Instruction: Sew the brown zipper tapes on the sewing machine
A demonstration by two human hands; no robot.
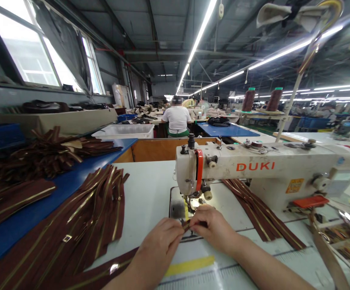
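Note:
At the front of the white sewing machine point(271, 161), my left hand point(161, 243) and my right hand point(213, 227) almost meet. Pinched between the fingertips of both is the end of a brown zipper point(186, 226), just short of the lit needle area point(190, 203). A length of brown zipper tape with gold teeth point(102, 274) passes beneath my left forearm; my hand hides whether it joins the pinched end. Left of my hands, a spread of brown zippers point(90, 209) covers part of the pale table point(146, 193). More brown zipper strips point(259, 217) lie under the machine's arm.
Further zippers point(57, 155) are heaped on a blue surface point(126, 147) at the left. A tray of small parts point(344, 241) sits at the right. Two thread cones point(249, 100) stand behind the machine. Ahead, a person in a white shirt point(177, 119) sits facing away.

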